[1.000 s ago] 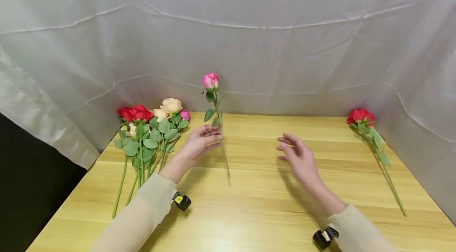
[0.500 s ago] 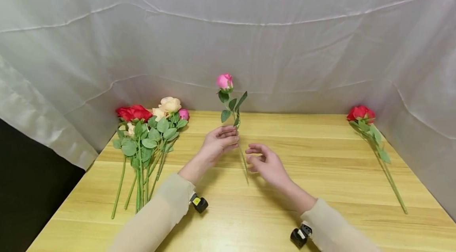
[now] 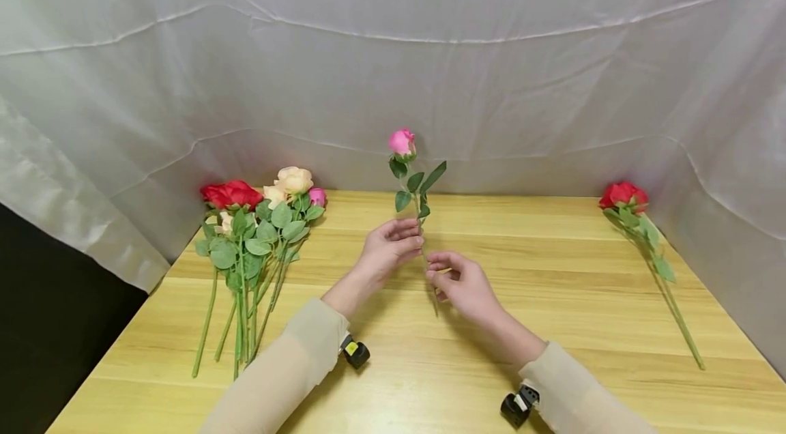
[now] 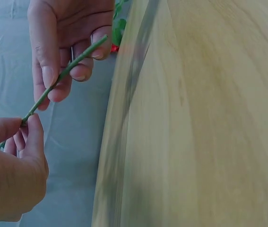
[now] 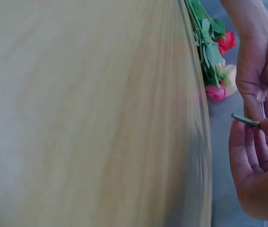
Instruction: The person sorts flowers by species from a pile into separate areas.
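A single pink rose (image 3: 402, 142) with dark green leaves stands nearly upright over the middle of the table, leaning a little to the left at its bloom. My left hand (image 3: 387, 250) pinches its stem just below the leaves. Lower on the same stem, my right hand (image 3: 463, 284) has thumb and fingers around it. The left wrist view shows the bare green stem (image 4: 84, 56) running from the left hand past the right thumb, its cut end sticking out. In the right wrist view the stem end (image 5: 244, 119) pokes out beside the right thumb.
Left on the wooden table (image 3: 491, 379) lies a bunch of red, cream and pink roses (image 3: 245, 243), stems toward me. One red rose (image 3: 623, 195) lies at the right edge. A grey curtain (image 3: 430, 79) hangs behind the table.
My left hand has carried the pink rose rightward to the middle. The right hand has moved left and now grips the lower stem.
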Demonstrator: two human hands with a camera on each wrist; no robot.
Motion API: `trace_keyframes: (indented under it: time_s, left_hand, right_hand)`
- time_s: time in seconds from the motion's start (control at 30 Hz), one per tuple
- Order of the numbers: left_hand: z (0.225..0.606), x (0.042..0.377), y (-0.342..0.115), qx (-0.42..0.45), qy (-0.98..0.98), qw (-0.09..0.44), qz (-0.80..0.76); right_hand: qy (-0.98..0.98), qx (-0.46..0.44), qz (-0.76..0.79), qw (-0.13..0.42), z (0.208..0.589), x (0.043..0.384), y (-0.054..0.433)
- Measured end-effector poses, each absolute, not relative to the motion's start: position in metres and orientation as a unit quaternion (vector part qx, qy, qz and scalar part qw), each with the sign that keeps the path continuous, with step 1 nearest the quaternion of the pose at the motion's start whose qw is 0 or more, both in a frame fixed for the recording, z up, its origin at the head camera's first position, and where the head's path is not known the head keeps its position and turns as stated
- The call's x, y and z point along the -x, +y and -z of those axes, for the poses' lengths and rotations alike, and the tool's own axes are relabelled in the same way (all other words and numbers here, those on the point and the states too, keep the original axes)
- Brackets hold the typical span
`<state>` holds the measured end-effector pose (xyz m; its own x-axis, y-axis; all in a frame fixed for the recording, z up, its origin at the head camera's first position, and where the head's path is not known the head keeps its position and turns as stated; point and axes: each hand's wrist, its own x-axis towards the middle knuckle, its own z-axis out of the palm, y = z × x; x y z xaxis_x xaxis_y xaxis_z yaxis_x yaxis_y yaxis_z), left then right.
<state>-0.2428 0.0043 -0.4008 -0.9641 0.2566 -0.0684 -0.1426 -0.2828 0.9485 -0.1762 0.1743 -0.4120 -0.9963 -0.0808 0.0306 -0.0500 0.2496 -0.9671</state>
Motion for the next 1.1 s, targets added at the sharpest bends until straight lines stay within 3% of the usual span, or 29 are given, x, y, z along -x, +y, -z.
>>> trace_keyframes:
  time_s: [0.37, 0.77, 1.1]
  left_hand:
    - [0.4, 0.242, 0.005, -0.058, 0.575, 0.142, -0.803]
    - [0.395, 0.238, 0.0, -0.161, 0.604, 0.149, -0.766]
    - [0.395, 0.24, -0.025, -0.172, 0.617, 0.128, -0.757]
  right_hand:
    - [0.774, 0.028, 0.632, 0.034, 0.411, 0.175, 0.18]
    - [0.768, 0.022, 0.64, 0.009, 0.403, 0.169, 0.191]
    - [0.776, 0.01, 0.631, -0.02, 0.397, 0.159, 0.221]
